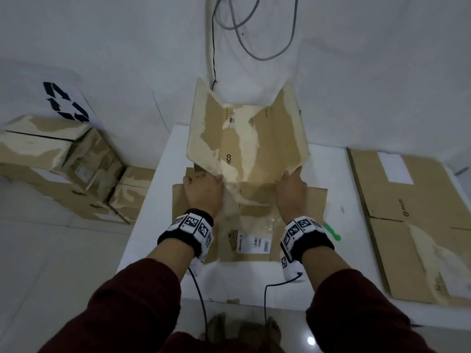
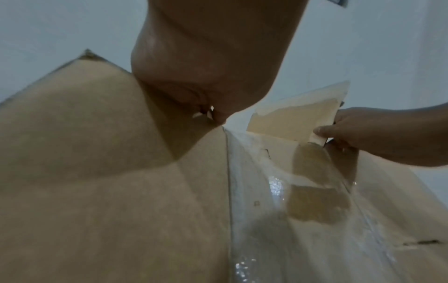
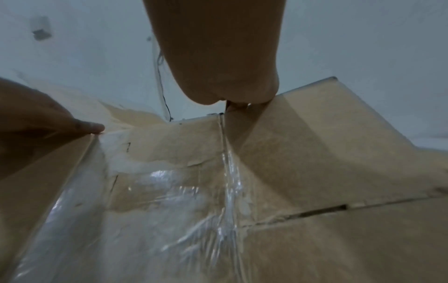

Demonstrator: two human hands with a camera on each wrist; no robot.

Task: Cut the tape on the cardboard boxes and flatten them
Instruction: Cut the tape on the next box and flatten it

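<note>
An opened brown cardboard box (image 1: 244, 146) lies on the white table (image 1: 142, 225), its near half flat with a shipping label, its far half lifted into a trough with two side panels raised. My left hand (image 1: 204, 182) grips the near edge of the left panel. My right hand (image 1: 291, 179) pinches the near corner of the right panel, thumb on top, as the left wrist view shows (image 2: 344, 134). Clear tape (image 3: 227, 172) runs shiny along the box's seams. A green-handled cutter (image 1: 332, 231) lies on the table beside my right wrist, in neither hand.
Several taped boxes (image 1: 63, 161) are stacked on the floor at the left, below a white bin with a recycling mark (image 1: 63, 100). Flattened cardboard (image 1: 413, 220) lies on the surface to the right. Cables (image 1: 254, 34) hang down the wall behind the table.
</note>
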